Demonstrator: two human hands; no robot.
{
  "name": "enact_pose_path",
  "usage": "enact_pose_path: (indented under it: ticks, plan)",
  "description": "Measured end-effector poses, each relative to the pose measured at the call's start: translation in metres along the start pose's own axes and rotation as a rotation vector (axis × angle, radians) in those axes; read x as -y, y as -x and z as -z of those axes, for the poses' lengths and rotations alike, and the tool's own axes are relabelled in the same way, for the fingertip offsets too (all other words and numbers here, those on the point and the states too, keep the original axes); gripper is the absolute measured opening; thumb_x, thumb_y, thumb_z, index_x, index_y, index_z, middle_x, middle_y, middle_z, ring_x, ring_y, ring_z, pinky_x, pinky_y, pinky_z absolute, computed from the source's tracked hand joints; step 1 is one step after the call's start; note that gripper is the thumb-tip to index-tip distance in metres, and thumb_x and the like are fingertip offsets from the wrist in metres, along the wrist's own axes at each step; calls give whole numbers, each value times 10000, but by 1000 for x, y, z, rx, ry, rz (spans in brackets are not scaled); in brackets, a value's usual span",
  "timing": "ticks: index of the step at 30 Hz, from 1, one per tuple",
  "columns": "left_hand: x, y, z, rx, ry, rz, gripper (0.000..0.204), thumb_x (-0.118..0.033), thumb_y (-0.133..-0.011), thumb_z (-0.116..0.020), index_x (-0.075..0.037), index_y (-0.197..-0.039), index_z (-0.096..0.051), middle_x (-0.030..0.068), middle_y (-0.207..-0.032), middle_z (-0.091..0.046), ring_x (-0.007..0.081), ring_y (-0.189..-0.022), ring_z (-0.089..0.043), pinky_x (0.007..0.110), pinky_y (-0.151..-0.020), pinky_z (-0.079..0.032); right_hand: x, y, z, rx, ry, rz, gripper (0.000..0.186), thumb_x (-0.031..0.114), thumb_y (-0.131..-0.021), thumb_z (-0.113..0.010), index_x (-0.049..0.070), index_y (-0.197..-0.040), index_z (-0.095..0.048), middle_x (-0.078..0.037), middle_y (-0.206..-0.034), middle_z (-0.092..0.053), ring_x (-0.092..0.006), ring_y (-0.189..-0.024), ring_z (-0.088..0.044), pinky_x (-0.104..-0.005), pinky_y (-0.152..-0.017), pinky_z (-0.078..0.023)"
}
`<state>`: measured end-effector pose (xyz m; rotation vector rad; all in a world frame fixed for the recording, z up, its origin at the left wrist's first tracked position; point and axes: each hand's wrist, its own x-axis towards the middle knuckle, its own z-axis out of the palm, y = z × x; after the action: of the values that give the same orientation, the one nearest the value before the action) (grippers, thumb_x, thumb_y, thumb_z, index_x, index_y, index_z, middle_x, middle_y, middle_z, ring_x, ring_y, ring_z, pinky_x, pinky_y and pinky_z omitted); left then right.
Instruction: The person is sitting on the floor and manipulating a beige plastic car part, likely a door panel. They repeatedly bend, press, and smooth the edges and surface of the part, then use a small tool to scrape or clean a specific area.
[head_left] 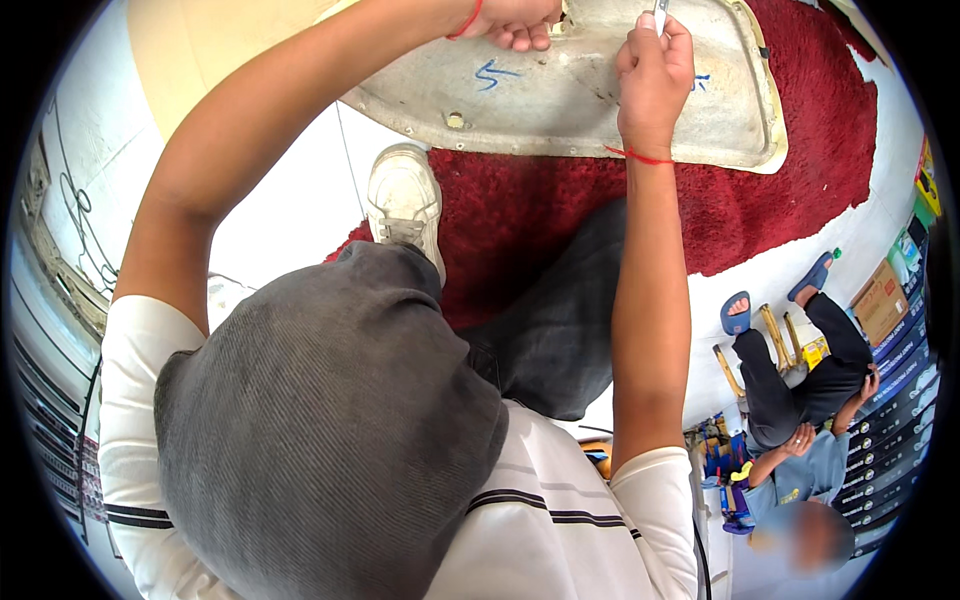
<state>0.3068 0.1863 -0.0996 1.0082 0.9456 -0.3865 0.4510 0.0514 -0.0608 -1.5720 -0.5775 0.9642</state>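
A large grey-beige moulded panel [560, 105] with a rounded edge and blue hand-drawn marks lies in front of me. My left hand [515, 22] is at its far part, fingers curled beside a small opening [566, 22]. The top frame edge cuts this hand off, and whatever its fingertips grip is hidden. To the right, my right hand [655, 75] is closed around a slim silver-white tool [660, 14], held upright above the panel. The tool's upper end lies outside the picture, so its kind does not show.
Under the panel spreads a red shaggy rug [530, 215]. My white shoe [405, 200] stands by the panel's near edge. At right, another person [800, 450] sits near several wooden-handled tools [775, 340], a cardboard box [880, 303] and stacked dark boxes. A cable [75, 215] lies at left.
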Motion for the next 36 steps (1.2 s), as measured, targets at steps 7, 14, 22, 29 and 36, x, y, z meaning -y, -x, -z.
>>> enact_pose_path:
  ticks: [7,14,22,29,36]
  plan:
    - [-9,-28,-9,4,6,136,335,-195,-1056,-480,-48,-786,-612,67,-642,-621,143,-465,-548,279,-382,-392,-7,-5,12,100,-94,-48,50,118,-1088,-539,71,-1083,-554,80,-691,-445,-8,-531,-367,-201,-475,-292]
    - [-12,-51,17,180,-122,268,384,-180,-990,-538,-163,-609,-496,-32,-542,-459,82,-421,-360,274,-366,-268,-11,-4,7,152,-90,-55,64,144,-1082,-557,86,-1056,-565,92,-657,-430,-8,-519,-366,-207,-465,-291]
    - [-39,-10,-23,-165,-373,187,346,-172,-931,-565,-144,-590,-518,-7,-523,-477,105,-414,-390,311,-373,-263,-13,-1,1,-5,-50,38,74,134,-1059,-571,63,-1040,-582,73,-681,-456,-22,-548,-399,-226,-491,-325]
    - [-18,-6,-13,-270,-214,27,289,-189,-907,-622,-105,-632,-597,14,-549,-535,126,-432,-443,323,-392,-312,-12,-1,-2,-3,9,91,86,125,-1065,-567,44,-1046,-589,56,-708,-457,-18,-580,-396,-222,-522,-351]
    - [2,51,1,-575,-256,-280,194,-163,-862,-691,-20,-746,-751,54,-621,-649,147,-533,-579,324,-522,-482,16,7,33,77,150,-87,330,214,-1062,-621,-13,-1302,-638,25,-813,-608,-38,-608,-465,-224,-533,-358]
